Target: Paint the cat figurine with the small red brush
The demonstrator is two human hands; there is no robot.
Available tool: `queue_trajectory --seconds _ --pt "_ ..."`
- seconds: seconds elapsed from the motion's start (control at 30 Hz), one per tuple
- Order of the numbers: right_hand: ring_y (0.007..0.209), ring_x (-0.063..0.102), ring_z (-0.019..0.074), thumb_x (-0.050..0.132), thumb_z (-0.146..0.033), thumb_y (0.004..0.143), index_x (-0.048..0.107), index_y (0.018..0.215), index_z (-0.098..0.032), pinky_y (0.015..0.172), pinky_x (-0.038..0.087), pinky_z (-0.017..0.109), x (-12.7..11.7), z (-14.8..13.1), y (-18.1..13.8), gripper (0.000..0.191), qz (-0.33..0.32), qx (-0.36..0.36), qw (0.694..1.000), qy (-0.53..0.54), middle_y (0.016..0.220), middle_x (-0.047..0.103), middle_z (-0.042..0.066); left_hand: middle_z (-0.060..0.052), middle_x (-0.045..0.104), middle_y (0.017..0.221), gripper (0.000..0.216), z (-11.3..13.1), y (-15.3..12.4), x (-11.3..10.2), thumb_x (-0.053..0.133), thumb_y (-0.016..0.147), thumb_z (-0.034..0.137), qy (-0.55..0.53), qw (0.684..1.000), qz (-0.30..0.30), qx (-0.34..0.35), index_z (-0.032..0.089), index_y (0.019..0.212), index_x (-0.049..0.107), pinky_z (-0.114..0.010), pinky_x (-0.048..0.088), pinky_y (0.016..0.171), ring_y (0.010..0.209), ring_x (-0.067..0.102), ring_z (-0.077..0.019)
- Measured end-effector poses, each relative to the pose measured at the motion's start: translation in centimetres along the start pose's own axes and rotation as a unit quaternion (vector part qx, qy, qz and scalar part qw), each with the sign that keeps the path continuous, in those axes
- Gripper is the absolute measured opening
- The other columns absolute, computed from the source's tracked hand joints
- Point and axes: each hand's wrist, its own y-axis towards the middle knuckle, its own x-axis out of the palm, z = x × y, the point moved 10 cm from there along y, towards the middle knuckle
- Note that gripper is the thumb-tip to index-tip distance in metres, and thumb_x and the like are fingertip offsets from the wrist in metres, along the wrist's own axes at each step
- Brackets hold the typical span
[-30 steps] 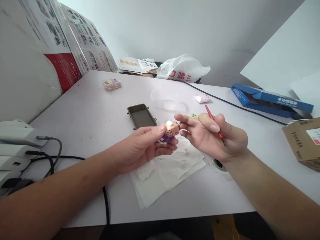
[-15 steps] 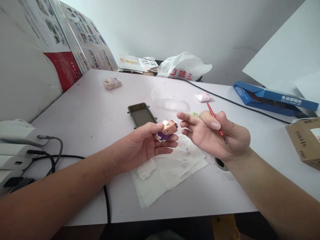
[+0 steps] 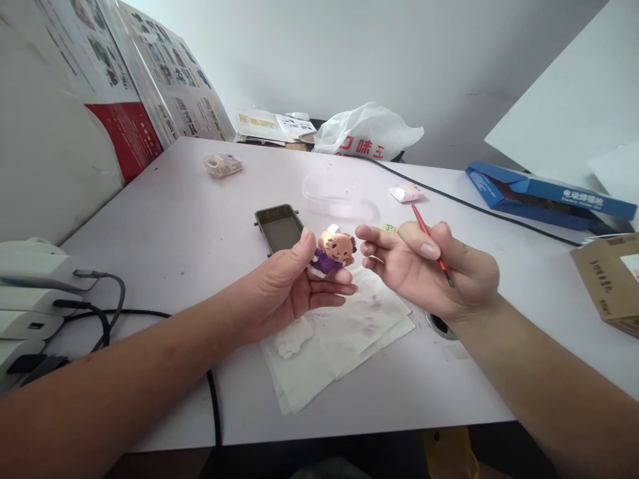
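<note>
A small painted figurine (image 3: 333,251), with an orange head and purple clothes, rests on the fingers of my left hand (image 3: 287,286), the thumb against its side. Its painted face is turned toward me. Between thumb and forefinger, my right hand (image 3: 439,266) grips a red-handled paintbrush (image 3: 423,223), its dark bristles pointing down over the palm. The other right fingers are extended close to the figurine, with a slight gap. Beneath the hands lie stained paper tissues (image 3: 344,332), and an unpainted white figure (image 3: 292,338) sits on them.
Behind the left hand is a dark rectangular tray (image 3: 279,229). Farther back are a clear plastic piece (image 3: 339,199), two small packets (image 3: 223,165) (image 3: 407,193) and a white bag (image 3: 369,130). A blue box (image 3: 549,196) and a cardboard box (image 3: 612,283) stand right; chargers (image 3: 40,293) with cables are left.
The figurine has turned in my left hand, so its face and purple front now show. The left thumb has shifted back and up. My right hand and the paintbrush have barely moved.
</note>
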Motion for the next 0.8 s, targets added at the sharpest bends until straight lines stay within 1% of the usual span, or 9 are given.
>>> queue_trajectory --seconds 0.13,0.27,0.33,0.43,0.53,0.6,0.67,0.73,0.8 --pt "0.115 0.06 0.0224 0.057 -0.057 0.089 0.034 0.059 -0.022 0.099 0.05 0.043 0.8 -0.5 -0.1 0.052 -0.027 -0.016 0.999 0.005 0.122 0.07 -0.003 -0.005 0.072 0.085 0.064 0.0 0.0 0.0 0.056 0.085 0.073 0.016 1.0 -0.001 0.007 0.015 0.108 0.07 -0.026 0.059 0.082 0.086 0.072 -0.0163" --pt "0.102 0.06 0.022 0.056 -0.054 0.091 0.036 0.059 -0.023 0.09 0.051 0.04 0.7 -0.9 -0.1 0.049 -0.02 -0.03 0.999 -0.01 0.1 0.067 0.003 -0.003 0.068 0.083 0.061 0.5 -0.1 -0.1 0.053 0.087 0.072 0.048 0.998 0.005 0.031 0.018 0.109 0.069 -0.024 0.056 0.075 0.078 0.065 -0.0134" --pt "0.091 0.056 0.0215 0.056 -0.056 0.09 0.035 0.059 -0.023 0.082 0.051 0.039 0.5 -0.9 -0.1 0.049 -0.018 -0.033 0.999 -0.023 0.087 0.058 0.005 -0.003 0.066 0.084 0.059 1.0 -0.2 -0.2 0.052 0.089 0.071 0.079 0.995 0.014 0.054 0.019 0.111 0.07 -0.023 0.054 0.074 0.08 0.062 -0.0134" --pt "0.072 0.045 0.0188 0.054 -0.057 0.091 0.035 0.061 -0.023 0.072 0.048 0.036 0.5 -1.0 -0.2 0.049 -0.019 -0.045 0.998 -0.031 0.071 0.04 0.002 -0.005 0.066 0.097 0.056 1.4 -0.5 -0.2 0.047 0.093 0.068 0.122 0.989 0.02 0.082 0.022 0.113 0.071 -0.023 0.052 0.078 0.093 0.061 -0.0159" --pt "0.062 0.031 0.0162 0.054 -0.054 0.094 0.045 0.065 -0.025 0.066 0.043 0.033 0.0 -1.1 -0.2 0.042 0.014 -0.051 0.999 -0.008 0.064 0.027 -0.002 -0.007 0.066 0.109 0.053 1.2 -0.6 0.1 0.044 0.097 0.065 0.15 0.985 0.013 0.083 0.024 0.114 0.072 -0.025 0.05 0.081 0.105 0.06 -0.0183" --pt "0.06 0.028 0.0154 0.056 -0.052 0.094 0.052 0.069 -0.025 0.065 0.041 0.032 -0.4 -1.0 -0.1 0.037 0.046 -0.048 0.998 0.014 0.062 0.023 -0.003 -0.008 0.066 0.115 0.05 1.1 -0.7 0.3 0.046 0.097 0.063 0.17 0.983 0.01 0.071 0.024 0.115 0.072 -0.026 0.048 0.084 0.111 0.059 -0.0201" --pt "0.06 0.029 0.0149 0.06 -0.053 0.093 0.056 0.07 -0.025 0.065 0.041 0.031 -0.9 -0.8 0.0 0.036 0.076 -0.045 0.996 0.02 0.061 0.022 -0.004 -0.008 0.066 0.119 0.046 1.1 -0.8 0.3 0.055 0.095 0.06 0.201 0.978 0.016 0.062 0.023 0.115 0.073 -0.028 0.047 0.086 0.115 0.058 -0.0219" --pt "0.06 0.032 0.0144 0.061 -0.054 0.093 0.058 0.072 -0.025 0.066 0.042 0.031 -1.2 -0.7 0.1 0.036 0.1 -0.044 0.994 0.015 0.061 0.024 -0.004 -0.008 0.068 0.12 0.038 1.3 -0.8 0.2 0.065 0.091 0.054 0.228 0.971 0.021 0.064 0.024 0.113 0.074 -0.029 0.046 0.088 0.114 0.058 -0.0219" --pt "0.061 0.034 0.0141 0.059 -0.055 0.094 0.058 0.073 -0.025 0.066 0.041 0.031 -1.2 -0.6 0.1 0.036 0.106 -0.044 0.993 0.009 0.062 0.026 -0.004 -0.006 0.071 0.118 0.031 1.5 -0.8 0.4 0.071 0.089 0.046 0.236 0.969 0.012 0.075 0.025 0.111 0.076 -0.029 0.045 0.09 0.109 0.061 -0.0205"
